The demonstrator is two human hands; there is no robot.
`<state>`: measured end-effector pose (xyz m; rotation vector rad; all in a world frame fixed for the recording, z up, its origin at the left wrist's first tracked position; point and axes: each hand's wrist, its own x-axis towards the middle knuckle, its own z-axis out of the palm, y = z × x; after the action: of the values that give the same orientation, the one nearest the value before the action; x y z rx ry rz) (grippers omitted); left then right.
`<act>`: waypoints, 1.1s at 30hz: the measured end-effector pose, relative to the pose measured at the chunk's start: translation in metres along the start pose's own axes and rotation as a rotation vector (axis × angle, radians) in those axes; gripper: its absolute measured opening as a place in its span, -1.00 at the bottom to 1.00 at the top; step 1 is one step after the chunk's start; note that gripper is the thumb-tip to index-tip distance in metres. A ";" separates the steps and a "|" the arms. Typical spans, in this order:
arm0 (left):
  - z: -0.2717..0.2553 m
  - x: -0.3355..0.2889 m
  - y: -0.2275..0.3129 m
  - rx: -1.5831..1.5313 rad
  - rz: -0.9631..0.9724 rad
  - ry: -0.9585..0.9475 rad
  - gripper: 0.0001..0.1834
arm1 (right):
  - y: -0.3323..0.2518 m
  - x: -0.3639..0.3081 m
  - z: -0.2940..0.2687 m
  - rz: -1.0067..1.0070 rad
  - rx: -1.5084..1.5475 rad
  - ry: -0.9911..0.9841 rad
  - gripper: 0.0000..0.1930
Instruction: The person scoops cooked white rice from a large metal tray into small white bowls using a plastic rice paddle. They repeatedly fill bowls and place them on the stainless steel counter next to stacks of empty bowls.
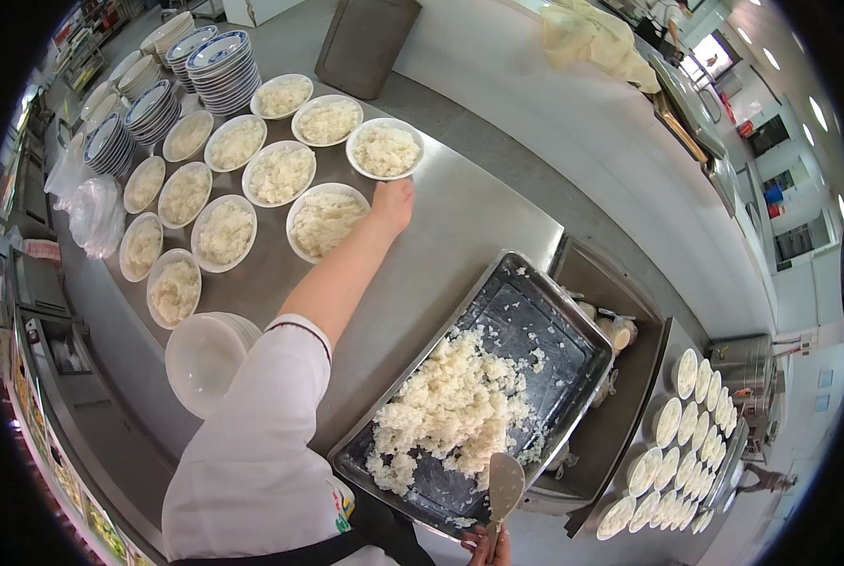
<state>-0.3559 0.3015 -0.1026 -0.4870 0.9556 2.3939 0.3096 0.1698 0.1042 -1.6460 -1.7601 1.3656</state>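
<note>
My left arm reaches out across the steel table, and my left hand [394, 205] grips the near rim of a white bowl of rice [385, 151]. This bowl is the farthest right of several filled bowls. Low in the view my right hand [485, 547] is closed around the handle of a rice paddle [506, 483]. The paddle's blade points up over the near edge of a dark metal tray [559, 330]. A loose heap of cooked white rice [450, 406] covers the tray's left and near part. Grains cling to its bare far end.
Bowls of rice [224, 234] stand in rows at the left. A stack of empty white bowls [205, 363] is beside my left sleeve. Blue-rimmed plates [224, 66] are piled farther back. A deep bin [592, 453] adjoins the tray, with many filled bowls [667, 422] beyond it.
</note>
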 end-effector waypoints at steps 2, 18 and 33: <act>-0.023 -0.018 0.001 -0.080 -0.054 -0.102 -0.66 | 0.010 0.009 -0.005 -0.088 -0.048 -0.050 -0.58; -0.098 -0.168 0.037 0.036 0.244 0.092 -0.28 | -0.024 -0.008 0.009 0.028 0.028 -0.093 -0.53; -0.137 -0.400 0.133 1.462 1.046 -0.045 -0.45 | 0.025 -0.010 -0.061 0.644 0.154 -0.273 -0.63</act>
<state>-0.0923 -0.0091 0.0725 0.7805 2.9229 1.5175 0.3741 0.1810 0.1150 -2.1152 -1.2371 2.0258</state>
